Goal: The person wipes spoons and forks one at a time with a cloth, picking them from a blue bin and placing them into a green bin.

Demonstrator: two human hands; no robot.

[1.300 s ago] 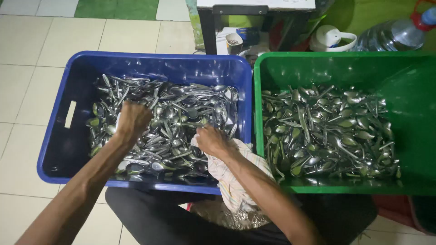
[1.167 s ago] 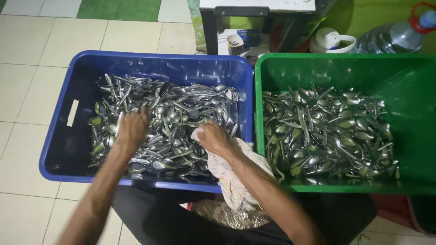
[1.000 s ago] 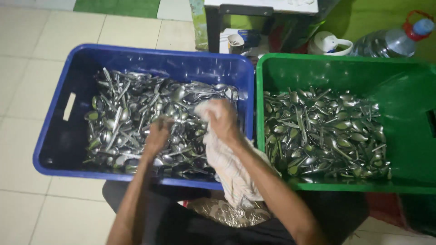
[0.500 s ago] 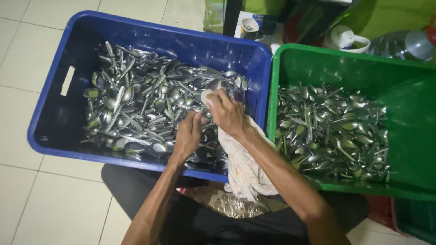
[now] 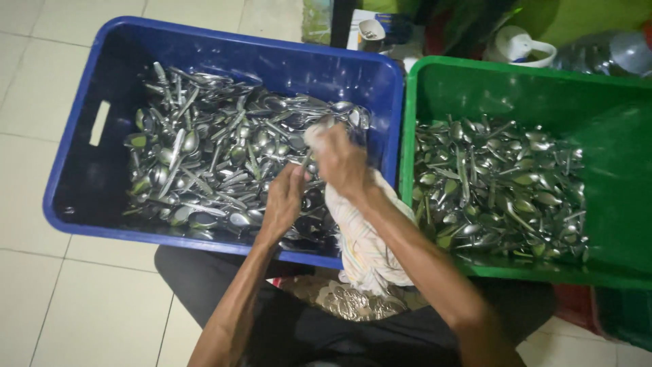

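Bare forearms, no sleeves; dark trousers [image 5: 224, 285].

Both hands [image 5: 316, 180] close together, fingers curled

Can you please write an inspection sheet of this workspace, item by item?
Surface: pale tiled floor; both crates stand on it.
Job's things: blue crate with a heap of metal spoons; green crate with more spoons; whitish cloth hangs over the blue crate's near rim.
Clutter: white jug and clear plastic bottle behind the green crate.
Hands: left hand over the blue crate's spoons; right hand grips the cloth; a spoon inside cannot be told.
Cables: nothing seen.
Surroundings: dark furniture legs behind.
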